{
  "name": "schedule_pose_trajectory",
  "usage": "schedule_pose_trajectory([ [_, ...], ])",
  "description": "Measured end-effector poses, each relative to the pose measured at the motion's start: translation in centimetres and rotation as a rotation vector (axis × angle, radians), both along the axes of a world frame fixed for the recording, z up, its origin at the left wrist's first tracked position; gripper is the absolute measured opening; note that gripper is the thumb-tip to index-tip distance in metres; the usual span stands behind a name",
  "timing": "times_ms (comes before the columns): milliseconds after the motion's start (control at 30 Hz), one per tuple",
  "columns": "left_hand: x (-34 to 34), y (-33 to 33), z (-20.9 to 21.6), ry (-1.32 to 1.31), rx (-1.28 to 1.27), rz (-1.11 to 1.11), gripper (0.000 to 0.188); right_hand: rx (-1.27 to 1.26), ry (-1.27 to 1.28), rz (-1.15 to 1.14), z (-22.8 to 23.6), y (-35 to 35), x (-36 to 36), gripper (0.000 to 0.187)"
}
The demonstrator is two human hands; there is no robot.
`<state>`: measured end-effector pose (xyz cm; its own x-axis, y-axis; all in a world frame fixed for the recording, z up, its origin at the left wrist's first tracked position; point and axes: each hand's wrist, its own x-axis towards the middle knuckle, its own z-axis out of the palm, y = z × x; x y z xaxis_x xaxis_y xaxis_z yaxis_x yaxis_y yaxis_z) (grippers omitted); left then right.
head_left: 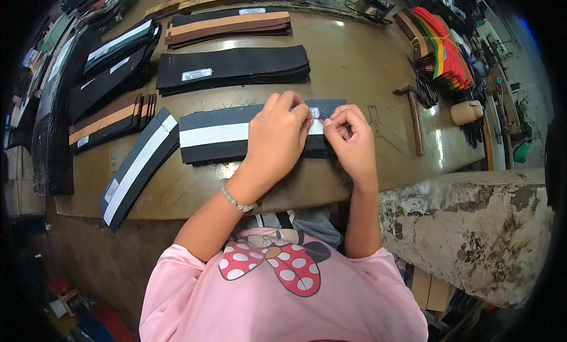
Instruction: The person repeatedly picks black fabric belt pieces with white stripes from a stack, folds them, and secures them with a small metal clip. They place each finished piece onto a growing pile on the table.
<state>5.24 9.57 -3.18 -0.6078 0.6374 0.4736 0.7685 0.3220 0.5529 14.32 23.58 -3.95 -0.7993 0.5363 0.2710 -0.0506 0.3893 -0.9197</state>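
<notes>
In front of me lies a stack of fabric strips (214,136), banded grey, white and black. Over its right half, my left hand (274,132) is closed in a pinch, fingertips beside a small white label (314,112) on the top strip. Opposite it, my right hand (352,140) pinches too, thumb against curled fingers, at the stack's right end. Something small, thin and dark shows between the fingertips; what it is I cannot make out. To the left, a separate strip (139,169) of the same bands slants over the table's near edge, with a label at its lower end.
Behind the stack lie black strips (236,67) and brown-and-tan strips (230,29). More piles (109,120) stand at the left. On the right of the table (260,191) are a hammer (416,123), a tan roll (466,113) and a red, yellow and green bundle (446,52).
</notes>
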Motion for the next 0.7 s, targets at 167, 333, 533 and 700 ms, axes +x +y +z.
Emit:
schedule_pose_trajectory([
  [167, -0.1, 0.6, -0.4, 0.116, -0.075, -0.004, 0.011, -0.023, -0.015, 0.030, 0.0, 0.3, 0.2, 0.017],
  [333, -0.1, 0.5, -0.8, 0.117, -0.035, -0.024, 0.011, -0.036, -0.032, 0.013, 0.0, 0.1, 0.3, 0.019],
  [533, -0.7, 0.7, -0.3, 0.025, -0.016, -0.030, 0.012, -0.051, 0.041, -0.042, -0.5, -0.3, -0.1, 0.020],
  [700, -3.3, 1.2, 0.5, -0.163, 0.064, -0.130, 0.020, 0.038, 0.100, -0.181, -1.1, -0.5, -1.1, 0.019],
])
